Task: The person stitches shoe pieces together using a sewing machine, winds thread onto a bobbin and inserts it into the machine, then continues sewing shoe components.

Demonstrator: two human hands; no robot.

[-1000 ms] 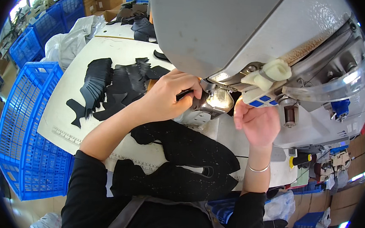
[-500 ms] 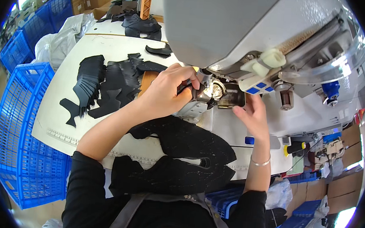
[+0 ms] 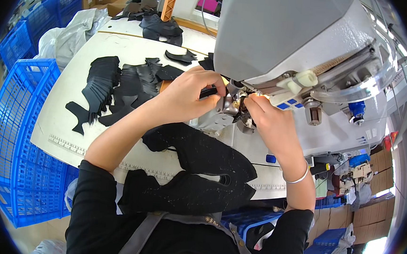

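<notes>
A small black piece point(image 3: 209, 92) sat at the needle area of the sewing machine point(image 3: 285, 43), under its grey head. The left hand point(image 3: 186, 97) pinched that piece between thumb and fingers. The right hand point(image 3: 265, 119) pressed in from the other side, fingertips at the needle; what it gripped could not be told. A large black fabric panel point(image 3: 195, 173) draped from the white table point(image 3: 63, 112) edge toward the person's lap. Left of the hands lay a fanned stack of black cut pieces point(image 3: 116, 90), more beyond. Blue crates point(image 3: 19, 128) stood beside the table, with plastic bags point(image 3: 70, 35) and cardboard boxes behind.
</notes>
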